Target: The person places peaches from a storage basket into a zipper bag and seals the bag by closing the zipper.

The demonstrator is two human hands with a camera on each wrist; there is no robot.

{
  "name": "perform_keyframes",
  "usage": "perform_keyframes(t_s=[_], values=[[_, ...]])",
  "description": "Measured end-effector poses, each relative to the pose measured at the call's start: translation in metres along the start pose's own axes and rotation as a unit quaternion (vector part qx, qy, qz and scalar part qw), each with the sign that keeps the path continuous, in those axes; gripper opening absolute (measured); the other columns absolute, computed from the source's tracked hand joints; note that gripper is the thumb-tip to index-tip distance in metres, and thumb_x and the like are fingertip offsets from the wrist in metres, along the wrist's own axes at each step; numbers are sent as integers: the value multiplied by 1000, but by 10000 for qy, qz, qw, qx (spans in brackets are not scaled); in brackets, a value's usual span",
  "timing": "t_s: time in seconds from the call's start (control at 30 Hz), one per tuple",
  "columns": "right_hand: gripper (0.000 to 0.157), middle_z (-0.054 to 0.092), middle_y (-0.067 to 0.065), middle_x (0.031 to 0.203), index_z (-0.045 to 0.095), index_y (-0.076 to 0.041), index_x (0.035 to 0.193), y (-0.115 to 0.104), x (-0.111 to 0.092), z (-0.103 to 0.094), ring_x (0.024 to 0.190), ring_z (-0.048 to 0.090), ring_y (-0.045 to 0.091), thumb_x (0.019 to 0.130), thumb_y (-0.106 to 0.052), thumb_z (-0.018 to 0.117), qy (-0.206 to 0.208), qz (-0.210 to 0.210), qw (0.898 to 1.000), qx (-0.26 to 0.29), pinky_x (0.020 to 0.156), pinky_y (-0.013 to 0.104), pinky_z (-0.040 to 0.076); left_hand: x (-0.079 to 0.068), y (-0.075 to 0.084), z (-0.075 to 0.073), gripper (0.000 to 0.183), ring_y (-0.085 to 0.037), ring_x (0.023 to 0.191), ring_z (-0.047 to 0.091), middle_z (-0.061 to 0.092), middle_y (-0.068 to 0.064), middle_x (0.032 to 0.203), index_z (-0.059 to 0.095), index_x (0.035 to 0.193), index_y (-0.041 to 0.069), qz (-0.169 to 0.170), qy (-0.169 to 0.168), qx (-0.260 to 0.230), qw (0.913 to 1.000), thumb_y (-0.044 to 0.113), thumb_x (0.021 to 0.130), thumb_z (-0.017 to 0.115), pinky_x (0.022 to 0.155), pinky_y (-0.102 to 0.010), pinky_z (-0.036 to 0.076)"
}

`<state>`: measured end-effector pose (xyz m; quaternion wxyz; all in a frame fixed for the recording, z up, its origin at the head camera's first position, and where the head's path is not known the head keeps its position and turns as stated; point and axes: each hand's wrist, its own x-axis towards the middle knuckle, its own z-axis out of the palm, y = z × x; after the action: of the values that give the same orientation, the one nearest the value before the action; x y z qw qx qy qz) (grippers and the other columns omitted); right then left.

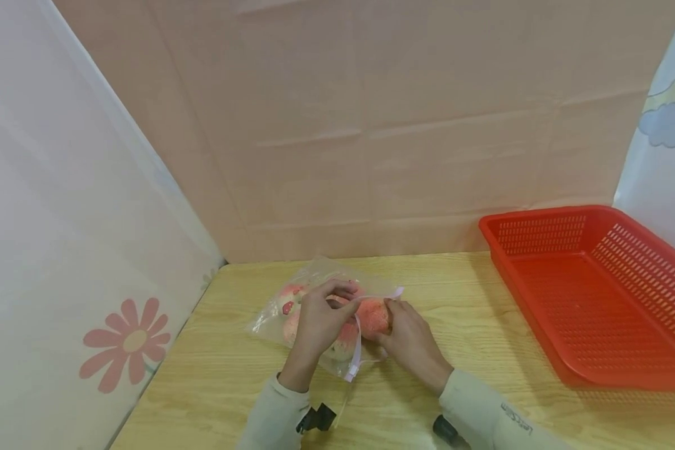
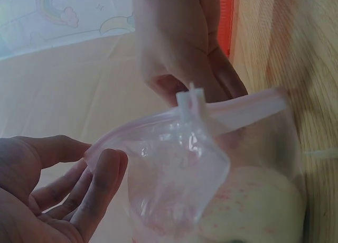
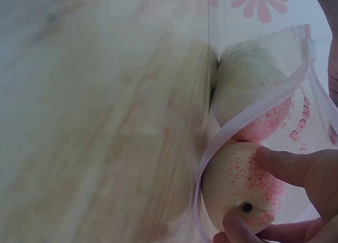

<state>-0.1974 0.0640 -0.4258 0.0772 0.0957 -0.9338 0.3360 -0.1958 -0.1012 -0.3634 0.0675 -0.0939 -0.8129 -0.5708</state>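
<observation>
A clear slider-zip bag (image 1: pixel 322 270) with a pink rim lies on the table, several pink-and-cream peaches (image 1: pixel 345 337) inside. My left hand (image 1: pixel 322 317) pinches the bag's rim between thumb and fingertips, plainest in the left wrist view. My right hand (image 1: pixel 415 339) grips one peach (image 3: pixel 243 185) at the bag's mouth, thumb and fingers spread around it. A dark dot marks that peach's end in the right wrist view, and another peach (image 3: pixel 253 95) sits just past it inside the bag. The slider (image 2: pixel 191 103) is at one end of the rim.
To the right stands a red perforated plastic basket (image 1: pixel 574 300) on the wood-patterned table (image 1: pixel 214 375). A beige cloth (image 1: pixel 371 125) hangs behind the table, and a white flower-printed sheet (image 1: pixel 90 219) borders the left side.
</observation>
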Motion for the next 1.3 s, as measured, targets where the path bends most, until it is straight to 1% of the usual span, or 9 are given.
perform_keyframes(t_s=[0.17, 0.27, 0.37, 0.6, 0.77, 0.9, 1.07, 1.17, 1.3], values=[[72, 62, 21, 128, 55, 9, 132, -2, 2, 3, 120, 60, 36, 77, -27, 85, 73, 17, 10000, 32, 99, 53, 51, -1, -1, 2, 17, -25, 66, 71, 70, -17, 97, 72, 104, 4, -26, 76, 38, 10000, 4, 87, 74, 60, -40, 62], [71, 60, 22, 132, 54, 10, 134, -3, 1, 3, 122, 59, 37, 79, -24, 84, 27, 5, 10000, 51, 100, 54, 51, -1, 0, 3, 16, -22, 66, 71, 70, -17, 96, 72, 103, 4, -37, 134, 73, 9999, 4, 87, 75, 59, -35, 61], [71, 60, 22, 131, 53, 9, 134, -2, -1, 2, 120, 60, 37, 78, -21, 85, 27, -43, 10000, 62, 99, 54, 51, -1, 1, 2, 15, -21, 65, 71, 71, -17, 96, 72, 101, 5, -28, 191, 86, 9998, 5, 86, 75, 58, -34, 61], [70, 65, 15, 112, 56, 8, 132, -3, 2, 3, 98, 64, 27, 77, -26, 86, 138, -14, 9999, 37, 90, 50, 54, -2, 4, -1, 15, -22, 65, 70, 70, -17, 97, 72, 102, 4, -48, 162, -52, 9998, 5, 87, 75, 60, -40, 61], [67, 67, 21, 120, 58, 9, 128, -5, 4, 6, 109, 65, 36, 77, -24, 86, 196, 83, 9997, 137, 94, 52, 54, -2, 2, -2, 18, -22, 66, 70, 70, -17, 98, 72, 103, 1, -99, 176, -106, 9997, 6, 86, 76, 62, -46, 61], [66, 65, 21, 123, 57, 8, 130, -7, 5, 9, 114, 64, 38, 77, -22, 85, 134, 153, 9996, 170, 97, 52, 52, -2, 0, -3, 19, -21, 64, 70, 70, -17, 97, 72, 102, 0, -83, 211, -135, 9997, 7, 86, 77, 62, -49, 61], [65, 66, 17, 115, 55, 9, 131, -7, 6, 10, 104, 65, 30, 80, -19, 83, 34, 147, 9997, 191, 95, 50, 53, -2, 1, -4, 16, -18, 63, 69, 70, -16, 95, 73, 100, 3, -81, 277, -122, 9995, 7, 85, 77, 62, -47, 61], [64, 66, 15, 111, 56, 9, 130, -7, 6, 11, 101, 65, 27, 80, -19, 83, 52, 74, 9998, 190, 93, 50, 54, -2, 2, -4, 16, -17, 62, 69, 70, -17, 95, 73, 100, 2, -64, 304, -95, 9995, 5, 85, 77, 62, -48, 61], [64, 66, 9, 102, 57, 5, 132, -8, 8, 11, 88, 62, 20, 80, -22, 83, 85, -7, 9997, 218, 85, 44, 55, -2, 3, -5, 15, -18, 61, 69, 70, -16, 94, 73, 99, 2, -88, 304, -85, 9995, 4, 85, 77, 62, -49, 61]])
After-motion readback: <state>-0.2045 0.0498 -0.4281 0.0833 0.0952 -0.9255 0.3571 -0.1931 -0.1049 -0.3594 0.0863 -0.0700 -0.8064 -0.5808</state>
